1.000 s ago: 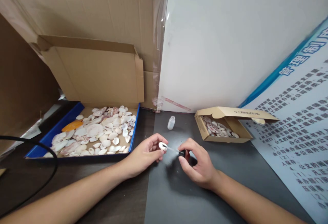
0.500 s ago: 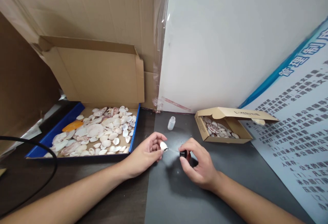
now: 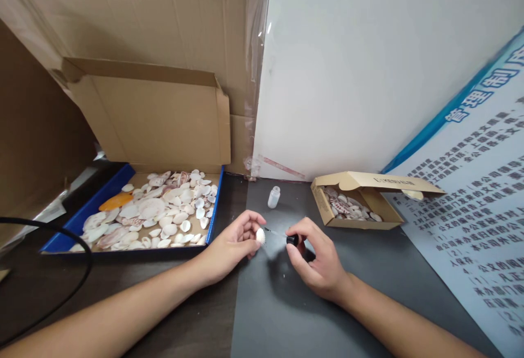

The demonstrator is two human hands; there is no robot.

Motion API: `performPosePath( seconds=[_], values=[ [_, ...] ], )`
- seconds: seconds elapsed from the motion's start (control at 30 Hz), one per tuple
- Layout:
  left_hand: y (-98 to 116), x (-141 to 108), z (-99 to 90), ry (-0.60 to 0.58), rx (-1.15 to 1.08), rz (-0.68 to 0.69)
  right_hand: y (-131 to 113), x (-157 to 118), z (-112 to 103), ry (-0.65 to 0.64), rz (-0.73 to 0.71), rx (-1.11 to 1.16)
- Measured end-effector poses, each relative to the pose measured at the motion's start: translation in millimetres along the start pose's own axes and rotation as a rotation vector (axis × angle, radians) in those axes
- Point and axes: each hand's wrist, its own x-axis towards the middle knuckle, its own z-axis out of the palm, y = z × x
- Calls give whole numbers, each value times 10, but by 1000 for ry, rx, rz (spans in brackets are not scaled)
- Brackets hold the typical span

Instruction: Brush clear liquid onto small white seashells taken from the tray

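Note:
My left hand [image 3: 238, 242] pinches a small white ribbed seashell [image 3: 261, 236] between thumb and fingertips, its ridged outer face showing. Opposite it, my right hand [image 3: 314, 260] grips the black cap of a small brush [image 3: 292, 239]. The brush's thin clear stem points left, and its dark tip is just beside the shell; I cannot tell if they touch. Behind both hands stands a small uncapped bottle [image 3: 274, 198] with whitish contents, upright on the dark grey mat [image 3: 270, 314].
To the left, an open blue-edged cardboard box [image 3: 216, 208] holds many shells and one orange piece. A smaller cardboard box [image 3: 360, 224] with shells sits at right, lid partly raised. A black cable [image 3: 88, 260] curves in at far left. A printed poster [image 3: 470, 227] leans at right.
The shell has turned in my left hand so its ribbed outside faces me. My right hand has tilted the brush, raising its tip to the shell's upper edge.

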Motion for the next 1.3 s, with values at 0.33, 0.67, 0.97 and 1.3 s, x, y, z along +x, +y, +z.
performPosePath(
  seconds=[0.33, 0.67, 0.97, 1.3],
  values=[
    [1, -45, 36, -35, 92, 52, 7, -3, -2, -4, 16, 15],
    [4, -78, 67, -39, 210, 88, 22, -29, 0, 10, -17, 62],
    [46, -77, 66, -29, 257, 67, 28, -36, -1, 36, 39, 86],
    [71, -78, 107, -74, 376, 21, 147, -97, 58, 66, 264, 210]
  ],
)
